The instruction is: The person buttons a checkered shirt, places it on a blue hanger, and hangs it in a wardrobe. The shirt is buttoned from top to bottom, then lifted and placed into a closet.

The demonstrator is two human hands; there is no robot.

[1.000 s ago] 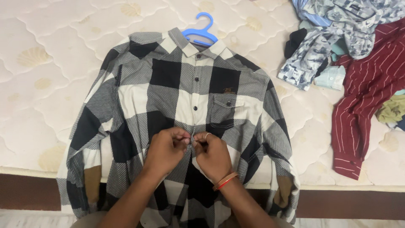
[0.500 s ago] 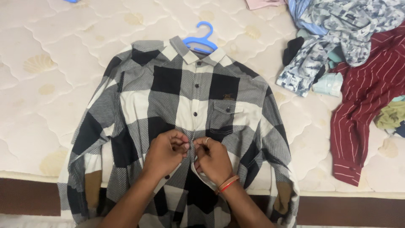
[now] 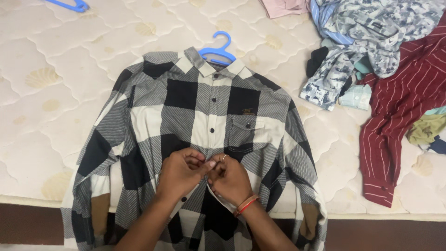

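Since the earlier frame both hands have come closer together, so that the fingertips now meet at the front opening of the checked shirt (image 3: 186,111), a little below its chest pocket (image 3: 244,130). Left hand (image 3: 179,173) and right hand (image 3: 230,179) both have their fingers bent and pinching the edges of the shirt at the middle row of buttons. This black, white and grey shirt lies flat on the quilted mattress (image 3: 55,93) with a blue hanger (image 3: 217,49) in its collar, and a pile of other clothes (image 3: 381,51) is well apart on the right.
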